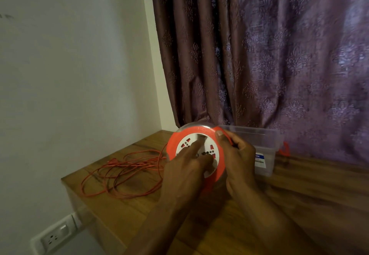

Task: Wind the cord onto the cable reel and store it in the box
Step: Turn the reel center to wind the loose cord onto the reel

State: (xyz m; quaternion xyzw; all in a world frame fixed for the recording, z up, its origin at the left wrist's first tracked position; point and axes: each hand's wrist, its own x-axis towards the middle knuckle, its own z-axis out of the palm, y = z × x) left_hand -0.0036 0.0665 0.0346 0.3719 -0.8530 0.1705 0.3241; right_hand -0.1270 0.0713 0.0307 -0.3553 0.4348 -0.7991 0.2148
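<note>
Head view: the reel (196, 151), orange-rimmed with a white socket face, is held tilted above the table (299, 194), just in front of the clear box (265, 145). The right hand (237, 155) grips the rim, thumb on top; the left hand (185, 167) lies on the face with fingers extended, gripping nothing. Most of the cord (123, 175) lies in loose loops on the table to the left. Winding well likely needs a steady rim, an even turn of the face, and slack fed in without snags.
</note>
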